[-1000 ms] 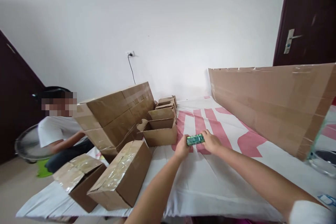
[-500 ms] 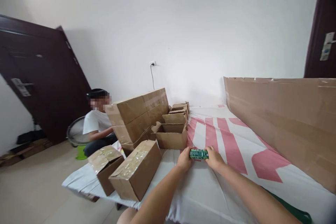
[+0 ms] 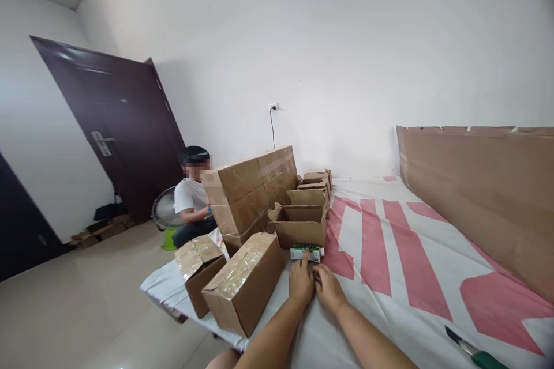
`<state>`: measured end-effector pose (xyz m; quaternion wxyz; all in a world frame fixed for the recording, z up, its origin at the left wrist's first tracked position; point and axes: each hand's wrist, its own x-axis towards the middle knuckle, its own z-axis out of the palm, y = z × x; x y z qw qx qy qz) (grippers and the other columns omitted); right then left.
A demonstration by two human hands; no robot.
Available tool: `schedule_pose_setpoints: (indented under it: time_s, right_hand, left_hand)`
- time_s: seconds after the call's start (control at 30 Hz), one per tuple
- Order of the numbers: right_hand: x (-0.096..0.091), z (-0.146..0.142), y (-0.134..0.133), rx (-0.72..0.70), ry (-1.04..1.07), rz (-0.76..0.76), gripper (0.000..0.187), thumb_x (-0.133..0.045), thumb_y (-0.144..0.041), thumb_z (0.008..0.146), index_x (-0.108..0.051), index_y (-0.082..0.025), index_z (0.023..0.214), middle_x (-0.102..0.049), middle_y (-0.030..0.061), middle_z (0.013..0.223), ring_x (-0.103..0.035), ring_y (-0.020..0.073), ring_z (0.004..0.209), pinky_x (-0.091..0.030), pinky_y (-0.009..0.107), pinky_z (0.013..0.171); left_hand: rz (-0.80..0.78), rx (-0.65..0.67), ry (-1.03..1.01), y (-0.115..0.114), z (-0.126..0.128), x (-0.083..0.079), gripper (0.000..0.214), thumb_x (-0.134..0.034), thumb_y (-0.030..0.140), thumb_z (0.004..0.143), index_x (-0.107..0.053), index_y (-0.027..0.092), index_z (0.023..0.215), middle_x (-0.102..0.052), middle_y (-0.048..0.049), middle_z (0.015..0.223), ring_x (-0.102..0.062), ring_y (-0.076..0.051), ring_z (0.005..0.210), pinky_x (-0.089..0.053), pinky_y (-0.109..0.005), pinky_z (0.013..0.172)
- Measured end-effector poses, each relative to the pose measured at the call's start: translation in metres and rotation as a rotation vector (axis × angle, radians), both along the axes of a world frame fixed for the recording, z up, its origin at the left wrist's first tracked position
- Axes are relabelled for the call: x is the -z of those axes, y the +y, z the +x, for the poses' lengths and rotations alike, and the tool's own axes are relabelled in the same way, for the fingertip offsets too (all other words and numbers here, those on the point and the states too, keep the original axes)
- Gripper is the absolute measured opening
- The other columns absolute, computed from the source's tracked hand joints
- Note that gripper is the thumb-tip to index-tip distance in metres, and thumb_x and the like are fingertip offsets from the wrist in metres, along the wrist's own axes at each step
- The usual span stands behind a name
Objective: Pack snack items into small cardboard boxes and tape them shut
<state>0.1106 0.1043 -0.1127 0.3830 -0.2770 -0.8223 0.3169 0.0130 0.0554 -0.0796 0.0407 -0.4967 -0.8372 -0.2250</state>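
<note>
A small green and white drink carton [image 3: 306,252] lies on its side on the cloth, against the front of an open cardboard box [image 3: 302,232]. My left hand [image 3: 302,281] is just in front of the carton, with its index finger stretched onto it and no grip around it. Close beside, my right hand [image 3: 328,285] has its fingers loosely bent near the carton's right end. Nothing shows in that hand, though its fingertips are partly hidden.
Two taped boxes [image 3: 243,282] [image 3: 200,262] stand left of my arms. Behind them is a stacked box wall [image 3: 242,202]; more open boxes [image 3: 315,180] line up farther back. A green-handled knife [image 3: 487,359] lies at lower right. Cardboard sheeting [image 3: 476,196] stands at right. A person [image 3: 190,202] sits left.
The carton has gone from between both my hands to the cloth by the open box. Both hands have moved closer together. My view has turned left, bringing the knife into sight.
</note>
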Motion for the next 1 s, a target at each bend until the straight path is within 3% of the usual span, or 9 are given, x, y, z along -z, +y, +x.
schedule_pose_setpoints:
  time_s: [0.2, 0.5, 0.7, 0.87, 1.0]
  right_hand:
    - [0.005, 0.003, 0.006, -0.007, 0.049, -0.02, 0.029, -0.047, -0.003, 0.069, -0.062, -0.02, 0.087, -0.064, 0.0065, 0.09, -0.064, 0.0204, 0.084, -0.051, 0.031, 0.079]
    - [0.001, 0.007, 0.005, -0.043, 0.029, -0.04, 0.019, -0.048, -0.008, 0.073, -0.061, -0.02, 0.081, -0.064, 0.0055, 0.083, -0.062, 0.0207, 0.081, -0.048, 0.031, 0.077]
    - [-0.002, 0.007, 0.0, -0.046, 0.017, -0.04, 0.021, -0.047, -0.008, 0.072, -0.062, -0.02, 0.08, -0.064, 0.0052, 0.085, -0.061, 0.0198, 0.082, -0.047, 0.03, 0.077]
    - [-0.004, 0.008, 0.005, -0.048, 0.023, -0.053, 0.018, -0.047, -0.011, 0.075, -0.062, -0.02, 0.079, -0.065, 0.0053, 0.083, -0.062, 0.0199, 0.081, -0.047, 0.03, 0.076]
    - [-0.002, 0.01, 0.007, -0.077, 0.024, -0.065, 0.016, -0.047, -0.017, 0.077, -0.062, -0.019, 0.079, -0.065, 0.0057, 0.082, -0.061, 0.0205, 0.08, -0.047, 0.031, 0.076]
  left_hand:
    - [-0.074, -0.115, 0.056, 0.041, -0.021, -0.012, 0.06, -0.053, 0.045, 0.085, -0.044, 0.022, 0.139, -0.065, -0.0182, 0.109, -0.057, -0.036, 0.104, -0.039, -0.045, 0.087]
    - [-0.054, -0.264, 0.051, 0.057, -0.037, 0.001, 0.052, -0.046, 0.037, 0.092, -0.041, 0.019, 0.14, -0.057, -0.0196, 0.117, -0.051, -0.034, 0.113, -0.039, -0.043, 0.092]
    - [-0.04, -0.317, -0.045, 0.081, -0.056, -0.01, 0.04, -0.055, 0.036, 0.091, -0.051, 0.018, 0.126, -0.055, -0.0102, 0.125, -0.056, -0.025, 0.111, -0.047, -0.047, 0.093]
    - [0.037, -0.27, -0.134, 0.071, -0.058, -0.017, 0.037, -0.057, 0.035, 0.09, -0.054, 0.017, 0.122, -0.056, -0.0093, 0.126, -0.058, -0.024, 0.11, -0.049, -0.047, 0.092]
    - [0.1, -0.157, -0.21, 0.049, -0.04, -0.014, 0.038, -0.057, 0.035, 0.09, -0.053, 0.017, 0.123, -0.054, -0.0094, 0.129, -0.056, -0.025, 0.113, -0.047, -0.049, 0.095]
